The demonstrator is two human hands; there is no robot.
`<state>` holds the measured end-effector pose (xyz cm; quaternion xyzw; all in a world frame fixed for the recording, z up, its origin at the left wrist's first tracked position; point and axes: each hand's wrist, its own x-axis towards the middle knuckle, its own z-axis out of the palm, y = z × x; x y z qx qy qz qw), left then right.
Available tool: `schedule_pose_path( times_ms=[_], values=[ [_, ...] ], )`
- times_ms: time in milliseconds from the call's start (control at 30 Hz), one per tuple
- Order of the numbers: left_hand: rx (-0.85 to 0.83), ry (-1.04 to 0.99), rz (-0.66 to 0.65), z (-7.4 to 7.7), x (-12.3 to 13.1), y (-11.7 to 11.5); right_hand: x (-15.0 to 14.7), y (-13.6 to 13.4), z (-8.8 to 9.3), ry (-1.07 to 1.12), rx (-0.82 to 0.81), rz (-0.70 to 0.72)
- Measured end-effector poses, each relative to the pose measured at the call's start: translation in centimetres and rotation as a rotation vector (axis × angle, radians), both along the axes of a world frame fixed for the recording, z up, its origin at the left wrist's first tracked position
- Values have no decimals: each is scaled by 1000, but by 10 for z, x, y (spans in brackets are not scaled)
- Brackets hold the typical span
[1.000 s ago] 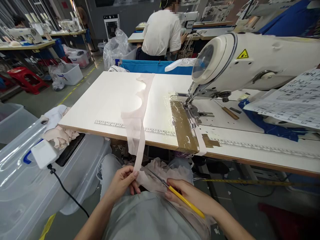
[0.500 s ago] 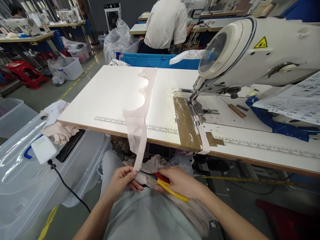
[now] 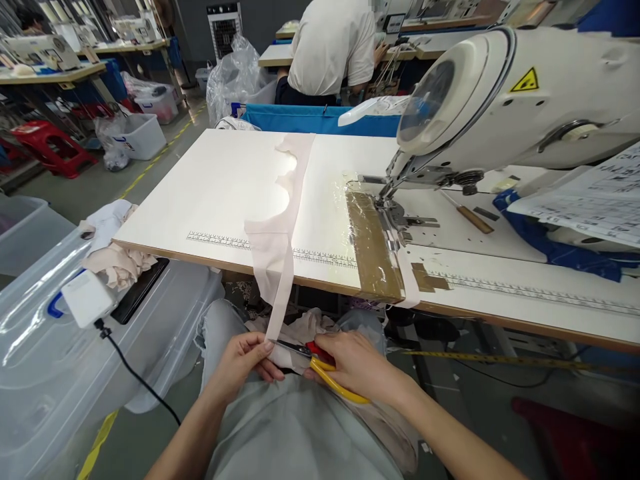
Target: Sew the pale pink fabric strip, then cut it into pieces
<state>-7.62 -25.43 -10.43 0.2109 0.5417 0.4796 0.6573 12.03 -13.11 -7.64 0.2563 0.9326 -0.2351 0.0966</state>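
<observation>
A pale pink fabric piece [image 3: 273, 233] with a wavy edge lies across the white table and hangs over its front edge as a narrow strip. My left hand [image 3: 249, 360] pinches the lower end of that strip above my lap. In my right hand [image 3: 353, 365] are scissors [image 3: 337, 385] with yellow and red handles, fingers wrapped round them. Their dark blades point left and reach the strip right beside my left fingertips. More pale cloth [image 3: 317, 327] is bunched on my lap, partly hidden behind my hands.
A white sewing machine [image 3: 480, 100] stands on the right of the table [image 3: 200, 187], with a wooden-handled tool [image 3: 474, 219] beside it. At left a lidded clear plastic bin [image 3: 165, 320] carries a white adapter [image 3: 87, 298] and crumpled cloth. A co-worker [image 3: 333, 50] sits beyond the table.
The scissors and my right hand have shifted slightly left, and the yellow handle has swung a little. My left hand keeps its pinch on the strip, almost unmoved.
</observation>
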Motion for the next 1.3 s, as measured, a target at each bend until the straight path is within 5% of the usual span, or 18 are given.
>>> schedule_pose_path(
  times_ms=[267,333,500,633,767,900,1000,1133,1300],
  values=[
    [-9,89,-91,-6,-6,0,-5,-1,-9,15,-22,-59],
    [30,285,-91,-7,-15,3,1,-3,-13,27,-21,-90],
    [315,1032,181,-2,-25,28,21,-17,-24,131,-97,-206],
    [479,1108,205,0,-10,53,32,-27,-23,205,-179,-330],
    [181,891,173,-25,-19,50,47,-28,-21,266,-178,-424],
    [-121,923,185,-63,-61,16,69,-24,-25,281,-186,-506],
    [-258,991,189,-75,-77,-14,77,-22,-32,288,-201,-543],
    [-143,908,106,-47,-44,-32,72,-23,-36,304,-252,-555],
    [242,89,-278,12,9,-14,55,-29,-25,336,-438,-501]
  ],
)
